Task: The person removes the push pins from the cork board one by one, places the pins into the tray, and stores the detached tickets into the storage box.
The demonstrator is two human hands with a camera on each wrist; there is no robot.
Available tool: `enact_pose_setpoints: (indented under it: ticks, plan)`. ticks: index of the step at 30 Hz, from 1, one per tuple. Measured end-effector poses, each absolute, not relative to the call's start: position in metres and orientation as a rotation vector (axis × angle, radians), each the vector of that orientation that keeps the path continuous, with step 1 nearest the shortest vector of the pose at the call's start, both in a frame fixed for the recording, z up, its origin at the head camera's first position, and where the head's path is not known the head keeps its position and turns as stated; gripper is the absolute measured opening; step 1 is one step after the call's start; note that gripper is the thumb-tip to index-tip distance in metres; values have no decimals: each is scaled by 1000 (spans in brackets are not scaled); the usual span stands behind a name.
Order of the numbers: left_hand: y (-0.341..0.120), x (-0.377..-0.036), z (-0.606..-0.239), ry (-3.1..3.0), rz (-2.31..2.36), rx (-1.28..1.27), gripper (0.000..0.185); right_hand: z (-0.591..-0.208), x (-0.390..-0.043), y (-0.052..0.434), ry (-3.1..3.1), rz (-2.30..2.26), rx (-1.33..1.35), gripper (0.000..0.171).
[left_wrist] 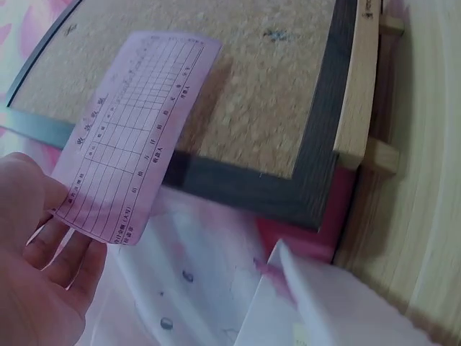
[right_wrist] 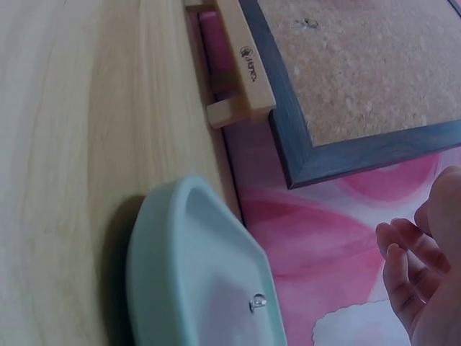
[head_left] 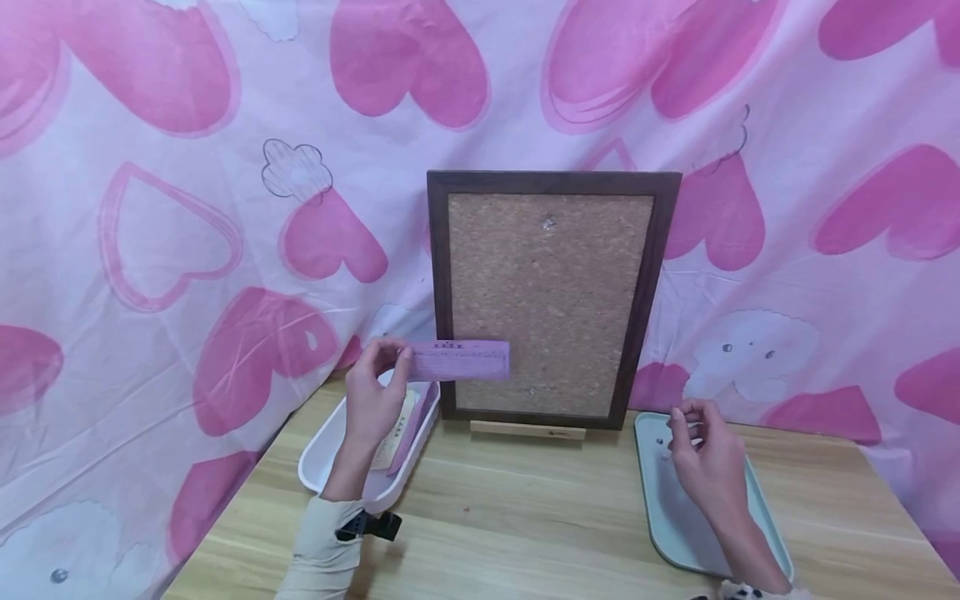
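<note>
My left hand (head_left: 378,392) (left_wrist: 36,252) pinches one end of a purple printed slip (head_left: 461,361) (left_wrist: 133,137) and holds it level in front of the lower left corner of a cork board (head_left: 551,300) (left_wrist: 238,72). The board has a dark frame and leans upright on a small wooden stand (head_left: 527,430). My right hand (head_left: 693,442) (right_wrist: 425,274) hovers over a pale green tray (head_left: 667,508) (right_wrist: 194,281) with its fingers curled together. Whether they pinch anything is hidden. A small metal pin (right_wrist: 257,303) lies in that tray.
A white tray (head_left: 330,454) with more paper slips sits under my left hand at the table's left back. Two pins (head_left: 549,223) are stuck in the cork. A pink heart-print cloth (head_left: 187,250) hangs behind the wooden table (head_left: 525,517).
</note>
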State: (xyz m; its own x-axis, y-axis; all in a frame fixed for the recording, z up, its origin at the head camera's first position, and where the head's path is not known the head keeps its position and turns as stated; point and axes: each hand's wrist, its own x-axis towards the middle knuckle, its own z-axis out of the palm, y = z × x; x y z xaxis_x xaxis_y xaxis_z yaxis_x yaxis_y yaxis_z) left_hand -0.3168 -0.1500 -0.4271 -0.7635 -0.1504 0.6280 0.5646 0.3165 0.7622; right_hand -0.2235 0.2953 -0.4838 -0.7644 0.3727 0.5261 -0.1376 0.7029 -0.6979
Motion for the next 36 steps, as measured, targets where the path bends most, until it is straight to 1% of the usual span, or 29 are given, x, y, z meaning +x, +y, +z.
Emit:
enact_pose_setpoints:
  ticks: [7,14,24,30,36]
  plan:
    - [-163,-318,-428,-2000,-1483,-272,14,-491,-226,301,-2289,976,-192,9]
    - [-174,-318,-426,-2018,-1475,-239,16,-495,-229,308,-2324,985,-201,8]
    - [-196,-322,-420,-2109,-1305,-377,21,-495,-234,317,-2393,963,-193,9]
    - [-205,-321,-420,-2223,-1178,-384,22,-501,-233,320,-2429,937,-177,4]
    - [-217,-318,-419,-2281,-1017,-384,22,-504,-233,326,-2484,928,-204,6]
